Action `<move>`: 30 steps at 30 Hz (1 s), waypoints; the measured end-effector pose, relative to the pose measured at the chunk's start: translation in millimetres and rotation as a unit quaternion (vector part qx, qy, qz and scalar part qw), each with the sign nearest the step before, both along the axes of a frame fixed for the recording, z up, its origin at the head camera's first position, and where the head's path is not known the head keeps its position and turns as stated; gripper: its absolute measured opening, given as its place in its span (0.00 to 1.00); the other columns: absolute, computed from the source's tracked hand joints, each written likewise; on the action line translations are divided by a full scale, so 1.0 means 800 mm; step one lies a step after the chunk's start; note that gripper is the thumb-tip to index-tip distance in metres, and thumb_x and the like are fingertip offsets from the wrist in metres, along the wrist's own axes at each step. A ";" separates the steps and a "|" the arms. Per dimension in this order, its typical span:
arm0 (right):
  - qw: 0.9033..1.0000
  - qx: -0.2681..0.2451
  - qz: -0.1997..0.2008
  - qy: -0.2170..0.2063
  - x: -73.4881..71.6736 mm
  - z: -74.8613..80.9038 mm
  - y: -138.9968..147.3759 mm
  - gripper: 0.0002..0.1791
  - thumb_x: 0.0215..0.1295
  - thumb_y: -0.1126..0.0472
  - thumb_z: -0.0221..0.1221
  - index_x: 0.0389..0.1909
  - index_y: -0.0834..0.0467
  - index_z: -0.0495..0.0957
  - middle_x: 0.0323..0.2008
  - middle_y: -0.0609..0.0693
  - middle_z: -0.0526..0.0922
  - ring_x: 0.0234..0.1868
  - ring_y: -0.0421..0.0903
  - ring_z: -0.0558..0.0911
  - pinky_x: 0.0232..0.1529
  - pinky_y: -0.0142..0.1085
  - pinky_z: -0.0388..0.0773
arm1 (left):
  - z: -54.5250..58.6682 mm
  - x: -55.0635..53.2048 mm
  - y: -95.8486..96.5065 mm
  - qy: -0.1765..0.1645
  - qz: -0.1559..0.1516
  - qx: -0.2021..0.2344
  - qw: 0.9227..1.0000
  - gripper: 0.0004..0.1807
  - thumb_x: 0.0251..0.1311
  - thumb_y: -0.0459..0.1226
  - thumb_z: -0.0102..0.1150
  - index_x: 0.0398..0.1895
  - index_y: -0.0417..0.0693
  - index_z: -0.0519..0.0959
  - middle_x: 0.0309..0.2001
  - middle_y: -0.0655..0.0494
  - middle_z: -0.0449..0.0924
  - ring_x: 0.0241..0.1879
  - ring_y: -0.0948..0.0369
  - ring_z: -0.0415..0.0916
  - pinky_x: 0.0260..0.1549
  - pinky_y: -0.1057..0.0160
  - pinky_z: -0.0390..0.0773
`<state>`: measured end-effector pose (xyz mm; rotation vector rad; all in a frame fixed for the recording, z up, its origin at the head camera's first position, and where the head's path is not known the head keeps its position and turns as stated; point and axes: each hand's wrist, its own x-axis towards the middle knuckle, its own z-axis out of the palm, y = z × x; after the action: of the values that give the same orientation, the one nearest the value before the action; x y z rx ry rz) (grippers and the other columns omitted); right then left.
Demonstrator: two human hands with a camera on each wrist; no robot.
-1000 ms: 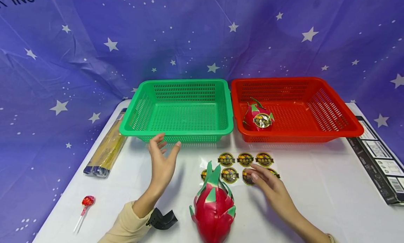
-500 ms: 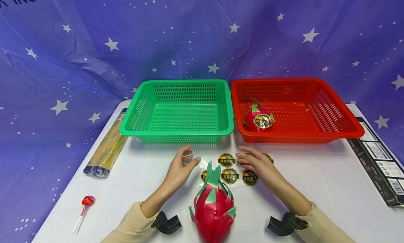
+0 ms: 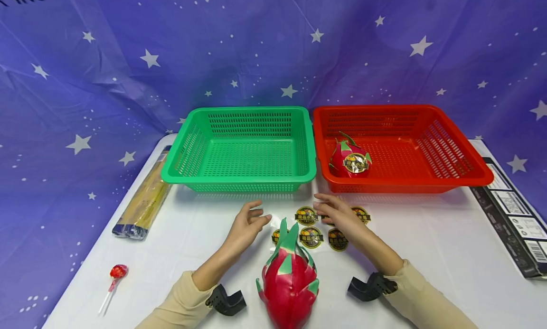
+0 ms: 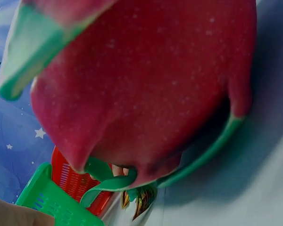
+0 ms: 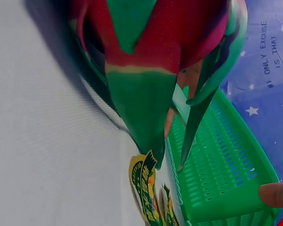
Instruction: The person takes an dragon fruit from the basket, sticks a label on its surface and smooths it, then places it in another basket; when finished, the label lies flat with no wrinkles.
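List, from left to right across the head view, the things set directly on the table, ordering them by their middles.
Red lollipop, clear-wrapped packet, green basket, front dragon fruit, stickers, red basket, black box with white labels.

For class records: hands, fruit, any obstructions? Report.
Left hand holding nothing; right hand over stickers; nearer dragon fruit on table; its leaves partly hide one sticker.

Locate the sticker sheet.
In the head view, the sticker sheet lies right of the left hand, between the red basket and the nearer dragon fruit, partly hidden by the right hand.
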<state>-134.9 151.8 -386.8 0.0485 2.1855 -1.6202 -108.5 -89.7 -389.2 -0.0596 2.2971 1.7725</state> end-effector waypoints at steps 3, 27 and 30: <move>1.000 0.004 0.004 0.015 0.001 -0.002 -0.002 0.31 0.64 0.47 0.50 0.65 0.56 0.59 0.59 0.60 0.67 0.55 0.55 0.72 0.56 0.46 0.68 | 0.000 0.000 0.002 -0.006 0.004 0.009 1.000 0.31 0.60 0.42 0.53 0.64 0.41 0.57 0.59 0.35 0.66 0.54 0.46 0.70 0.48 0.53 0.73; 0.996 -0.022 0.007 0.092 0.004 -0.014 -0.007 0.25 0.62 0.61 0.53 0.60 0.63 0.64 0.54 0.65 0.72 0.47 0.52 0.75 0.40 0.35 0.73 | -0.006 -0.001 0.007 -0.010 0.016 0.062 0.998 0.23 0.59 0.36 0.52 0.57 0.37 0.67 0.51 0.38 0.72 0.47 0.52 0.74 0.46 0.56 0.75; 0.994 -0.010 0.013 0.110 0.005 -0.018 -0.007 0.22 0.61 0.63 0.54 0.57 0.61 0.68 0.53 0.64 0.73 0.41 0.47 0.76 0.37 0.35 0.74 | -0.009 -0.001 0.008 -0.005 0.005 0.061 0.998 0.21 0.58 0.35 0.54 0.55 0.38 0.69 0.51 0.38 0.70 0.44 0.54 0.75 0.41 0.58 0.76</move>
<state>-131.0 146.1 -401.0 -0.1712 2.3208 -1.7032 -109.3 -83.4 -396.1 -0.0601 2.1791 1.9096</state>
